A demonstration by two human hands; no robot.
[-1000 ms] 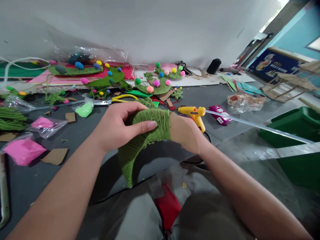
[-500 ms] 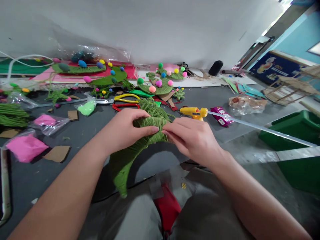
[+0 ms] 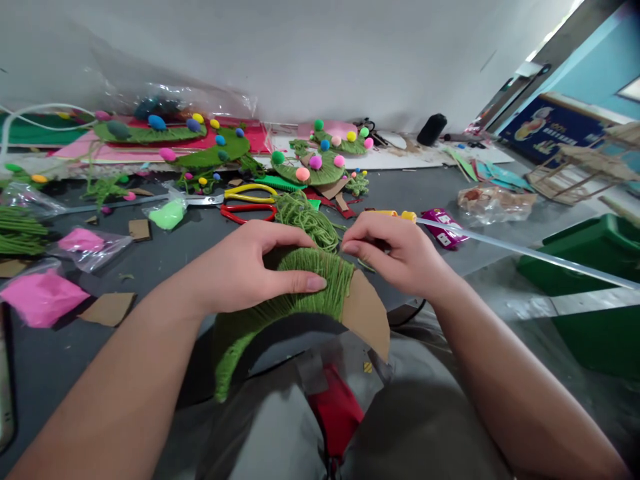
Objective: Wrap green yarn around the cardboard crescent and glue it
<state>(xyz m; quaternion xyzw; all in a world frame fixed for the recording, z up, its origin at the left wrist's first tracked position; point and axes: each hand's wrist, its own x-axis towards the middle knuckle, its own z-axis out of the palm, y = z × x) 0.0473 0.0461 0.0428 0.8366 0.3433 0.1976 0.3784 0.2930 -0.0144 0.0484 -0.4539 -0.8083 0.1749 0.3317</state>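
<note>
My left hand (image 3: 260, 270) grips a curved piece of cardboard wrapped in green yarn (image 3: 327, 283), thumb on the near face and fingers behind it. Bare brown cardboard (image 3: 367, 310) shows at its right end, while the wrapped left end tapers downward. Just above the upper edge, my right hand (image 3: 400, 257) is closed in a pinch with thumb and forefinger together. The yarn strand there is too thin to make out clearly between the fingertips. Directly behind the curved piece lies a loose heap of green yarn (image 3: 310, 223).
Scissors with yellow and red handles (image 3: 249, 203) lie beyond my left hand. A yellow glue gun (image 3: 407, 217) with a long glue stick (image 3: 500, 247) is partly behind my right hand. Yarn-wrapped shapes with pompoms (image 3: 313, 170) line the wall. A green bin (image 3: 585, 253) stands right.
My right hand has moved up and right, off the front of the curved piece. The piece has tilted and dropped slightly, and its bare cardboard end now shows.
</note>
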